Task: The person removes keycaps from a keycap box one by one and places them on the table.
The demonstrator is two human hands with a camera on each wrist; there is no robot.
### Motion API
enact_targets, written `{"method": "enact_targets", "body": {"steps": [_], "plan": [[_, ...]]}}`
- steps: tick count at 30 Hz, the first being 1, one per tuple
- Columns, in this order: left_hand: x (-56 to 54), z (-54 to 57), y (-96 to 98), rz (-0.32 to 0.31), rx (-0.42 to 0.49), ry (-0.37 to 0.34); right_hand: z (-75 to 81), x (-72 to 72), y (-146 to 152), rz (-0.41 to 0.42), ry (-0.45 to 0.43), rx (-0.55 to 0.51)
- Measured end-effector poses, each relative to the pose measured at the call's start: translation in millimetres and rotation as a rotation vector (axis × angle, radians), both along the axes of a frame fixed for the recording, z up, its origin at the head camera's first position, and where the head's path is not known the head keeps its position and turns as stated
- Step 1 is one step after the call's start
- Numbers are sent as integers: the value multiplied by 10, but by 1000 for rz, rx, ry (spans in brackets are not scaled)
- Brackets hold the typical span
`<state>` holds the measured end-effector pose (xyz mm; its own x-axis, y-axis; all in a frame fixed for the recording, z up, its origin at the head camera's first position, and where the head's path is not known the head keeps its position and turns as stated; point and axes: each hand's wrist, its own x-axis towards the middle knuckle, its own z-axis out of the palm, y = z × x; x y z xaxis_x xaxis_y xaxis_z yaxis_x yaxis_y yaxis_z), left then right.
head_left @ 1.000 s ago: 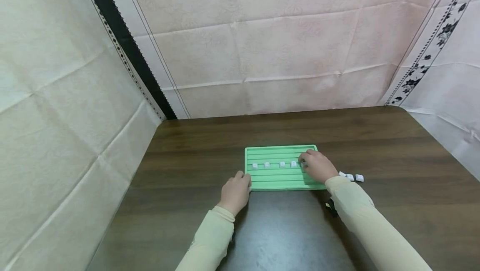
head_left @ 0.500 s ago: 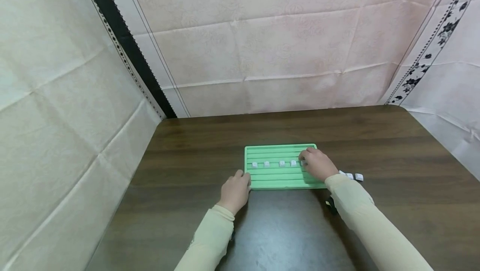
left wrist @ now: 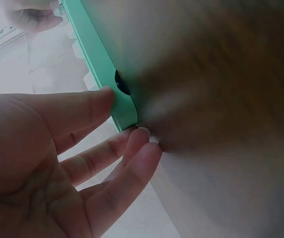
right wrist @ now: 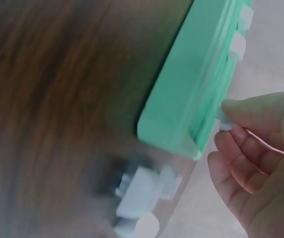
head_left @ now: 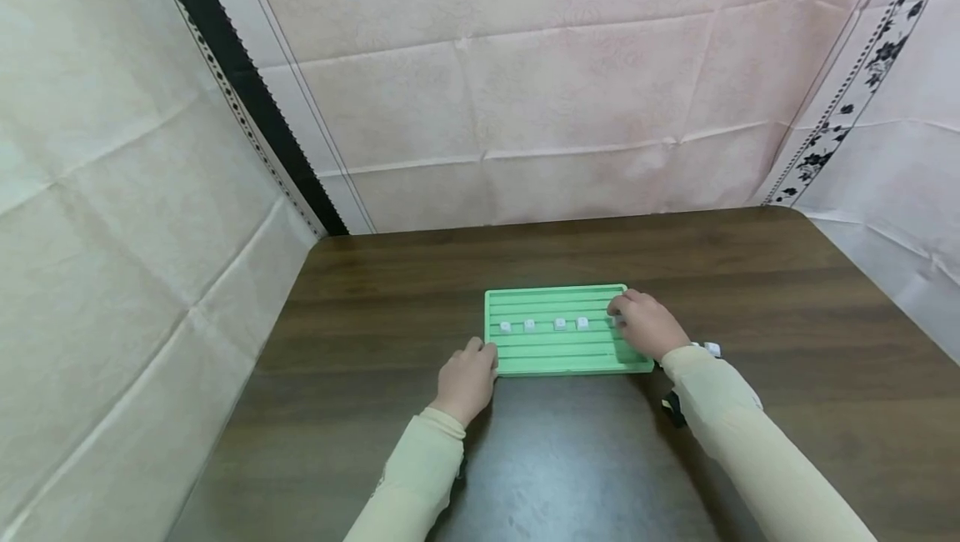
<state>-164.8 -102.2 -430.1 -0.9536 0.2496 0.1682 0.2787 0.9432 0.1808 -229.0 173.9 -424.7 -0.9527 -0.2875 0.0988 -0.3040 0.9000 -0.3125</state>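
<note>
A green ridged tray (head_left: 555, 363) lies on the table, with several white keycaps (head_left: 559, 323) spaced along one of its middle ridges. My left hand (head_left: 465, 379) holds the tray's near left corner; in the left wrist view the thumb presses its front wall (left wrist: 95, 57) and the fingers curl at the corner. Over the tray's right end, my right hand (head_left: 648, 327) pinches another white keycap (right wrist: 225, 122) between thumb and fingers. Whether that keycap touches the ridge is hard to tell. More loose keycaps (right wrist: 139, 192) sit beside the tray's right side, partly hidden by the right sleeve in the head view.
The brown wooden table (head_left: 390, 292) extends around the tray on all sides. Pale cloth (head_left: 570, 108) hangs behind its far edge and along both sides, with a black strip (head_left: 247, 83) at the left and a floral border (head_left: 840, 108) at the right.
My right hand has shifted a little to the right with the pinched keycap, nearer the tray's right rim. The left hand keeps its hold on the corner. The head view has shifted slightly.
</note>
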Motion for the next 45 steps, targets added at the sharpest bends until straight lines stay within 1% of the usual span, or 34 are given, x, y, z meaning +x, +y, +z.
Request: {"method": "enact_targets", "body": {"steps": [6, 14, 22, 30, 34, 40, 45], "plan": [[-18, 11, -22, -2, 3, 17, 59, 11, 136, -27, -2, -20], [5, -9, -34, 5, 8, -5, 29, 49, 382, -85, -31, -28], [3, -4, -29, 9, 12, -18, 10, 56, 606, -98, -9, -8], [1, -19, -39, 10, 5, -14, -64, 45, 668, -121, -69, -21], [-2, -12, -30, 5, 10, -18, -90, 31, 696, -122, -65, -8], [-2, -14, -18, -11, 10, -14, -124, 15, 738, -132, -89, 21], [-1, -15, -21, -10, 13, -17, -127, 17, 737, -130, -92, 23]]}}
